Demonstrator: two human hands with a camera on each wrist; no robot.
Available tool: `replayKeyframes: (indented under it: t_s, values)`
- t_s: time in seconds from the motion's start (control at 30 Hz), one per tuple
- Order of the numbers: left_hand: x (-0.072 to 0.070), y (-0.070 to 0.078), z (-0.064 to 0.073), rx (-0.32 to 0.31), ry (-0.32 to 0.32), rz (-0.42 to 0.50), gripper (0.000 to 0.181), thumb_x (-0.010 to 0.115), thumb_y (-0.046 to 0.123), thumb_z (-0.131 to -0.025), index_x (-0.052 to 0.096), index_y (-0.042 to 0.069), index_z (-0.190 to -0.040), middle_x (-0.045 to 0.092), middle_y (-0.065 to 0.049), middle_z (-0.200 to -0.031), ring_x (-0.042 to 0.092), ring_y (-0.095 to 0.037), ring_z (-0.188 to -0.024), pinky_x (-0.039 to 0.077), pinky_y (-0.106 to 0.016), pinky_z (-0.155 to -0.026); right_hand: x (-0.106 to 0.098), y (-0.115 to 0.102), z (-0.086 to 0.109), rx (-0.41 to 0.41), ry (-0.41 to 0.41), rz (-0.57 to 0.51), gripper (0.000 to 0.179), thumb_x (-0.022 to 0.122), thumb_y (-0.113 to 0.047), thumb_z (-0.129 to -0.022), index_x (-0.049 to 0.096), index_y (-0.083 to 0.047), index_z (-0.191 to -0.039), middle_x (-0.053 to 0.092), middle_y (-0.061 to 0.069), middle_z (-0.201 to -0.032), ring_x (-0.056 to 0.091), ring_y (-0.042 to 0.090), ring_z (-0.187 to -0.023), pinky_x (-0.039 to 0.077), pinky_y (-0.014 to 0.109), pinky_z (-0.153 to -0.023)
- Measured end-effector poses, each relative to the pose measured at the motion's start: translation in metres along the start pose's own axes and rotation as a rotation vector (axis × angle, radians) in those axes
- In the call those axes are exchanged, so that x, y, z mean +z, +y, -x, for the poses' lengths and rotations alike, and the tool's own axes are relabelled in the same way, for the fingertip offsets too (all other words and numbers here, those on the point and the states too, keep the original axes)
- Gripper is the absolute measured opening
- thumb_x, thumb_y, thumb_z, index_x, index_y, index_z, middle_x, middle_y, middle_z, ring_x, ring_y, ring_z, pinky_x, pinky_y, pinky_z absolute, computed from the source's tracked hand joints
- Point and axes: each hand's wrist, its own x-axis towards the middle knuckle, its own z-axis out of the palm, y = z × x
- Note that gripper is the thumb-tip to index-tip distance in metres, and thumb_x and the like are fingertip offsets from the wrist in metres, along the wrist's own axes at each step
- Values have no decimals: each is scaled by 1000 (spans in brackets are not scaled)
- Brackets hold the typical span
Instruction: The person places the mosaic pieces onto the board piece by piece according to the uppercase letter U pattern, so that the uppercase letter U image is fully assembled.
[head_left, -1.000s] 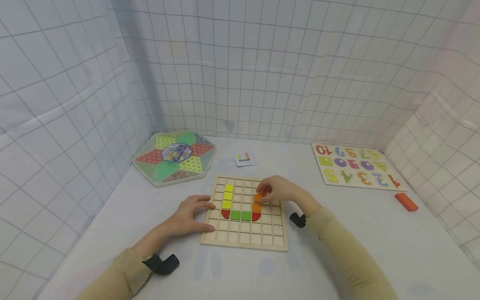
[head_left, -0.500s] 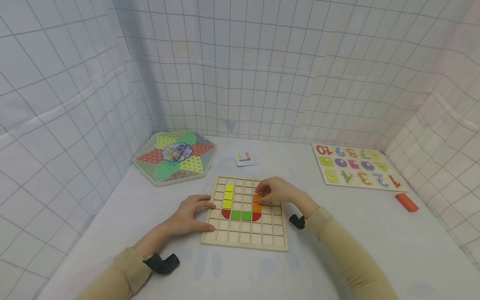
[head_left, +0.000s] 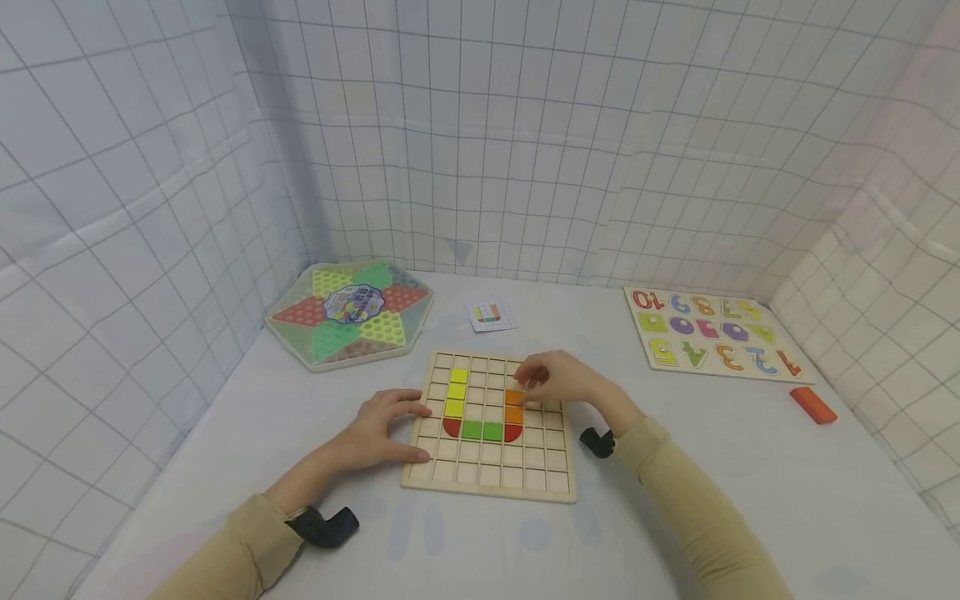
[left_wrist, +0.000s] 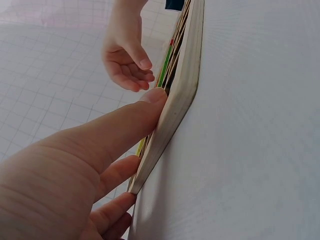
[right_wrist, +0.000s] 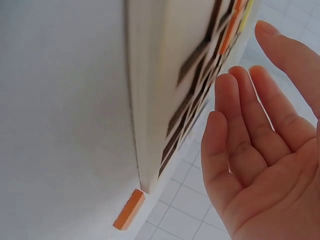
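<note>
A square wooden grid board (head_left: pixel 489 475) lies in front of me with coloured tiles in a U shape. Yellow tiles (head_left: pixel 454 408) form its left side, two green tiles (head_left: pixel 482 431) with rounded red tiles (head_left: pixel 512 432) at their ends form the base, and orange tiles (head_left: pixel 513 414) the right side. My left hand (head_left: pixel 375 432) rests at the board's left edge, thumb and fingers spread along it. Close over the upper orange tile hovers my right hand (head_left: pixel 558 379), thumb apart from the loosely bent fingers. In the right wrist view nothing is between them.
A picture card (head_left: pixel 491 316) showing a similar U lies behind the board. Back left is a hexagonal star game board (head_left: pixel 348 317); back right, a number puzzle (head_left: pixel 712 333) with a red-orange block (head_left: pixel 813 404) beside it. The right wrist view shows an orange block (right_wrist: pixel 129 210) by a board corner.
The upper orange tile has settled flat into its cell, and my right fingers have parted from it, rising slightly. My left hand has stayed at the board's edge.
</note>
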Motion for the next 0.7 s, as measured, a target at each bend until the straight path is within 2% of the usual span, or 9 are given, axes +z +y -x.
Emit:
replayKeyframes:
  t_s: [0.4, 0.7]
  values:
    - [0, -1, 0, 0, 0, 7, 58, 80, 45, -70, 63, 17, -118, 40, -10, -141, 26, -34, -132, 16, -59, -102, -15, 2, 10, 27, 155, -50, 32, 74, -21, -82, 66, -5, -108, 66, 8, -101, 59, 17, -89, 47, 35, -81]
    - [0, 0, 0, -9, -1, 8, 58, 79, 46, -70, 63, 19, -119, 39, -9, -141, 26, -33, -132, 17, -59, -102, -20, 22, 15, 27, 264, -152, 39, 76, -20, -81, 64, 0, -112, 65, 12, -108, 60, 24, -96, 47, 41, -86]
